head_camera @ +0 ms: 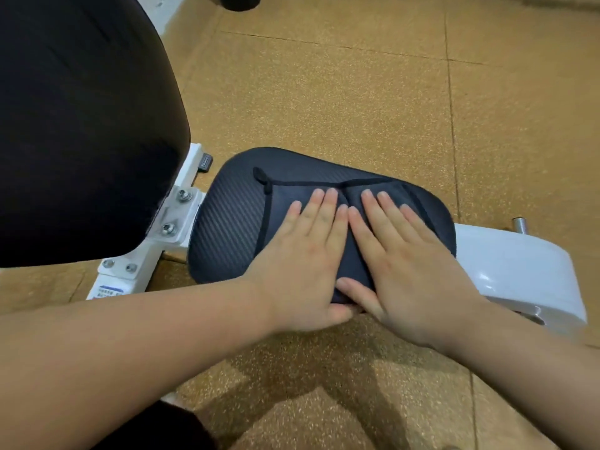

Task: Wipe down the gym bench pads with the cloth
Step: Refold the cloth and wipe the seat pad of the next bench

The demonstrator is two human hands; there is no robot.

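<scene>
The cloth (283, 190) lay spread over the middle of the seat pad (227, 222); the left hand (305, 254) and right hand (406, 261) pressed on it side by side, fingers straight; neither grip was clenched, so only flat pressure held the cloth. That was likely the weak point; a quick stroke toward the seat pad's near edge could let the cloth slip from under the palms and drop to the floor (357, 92). A crease already stood between the fingertips; pushing the hands together would probably bunch it further and leave streaks unwiped. The back pad (81, 125), left of the seat pad, could be overlooked.
</scene>
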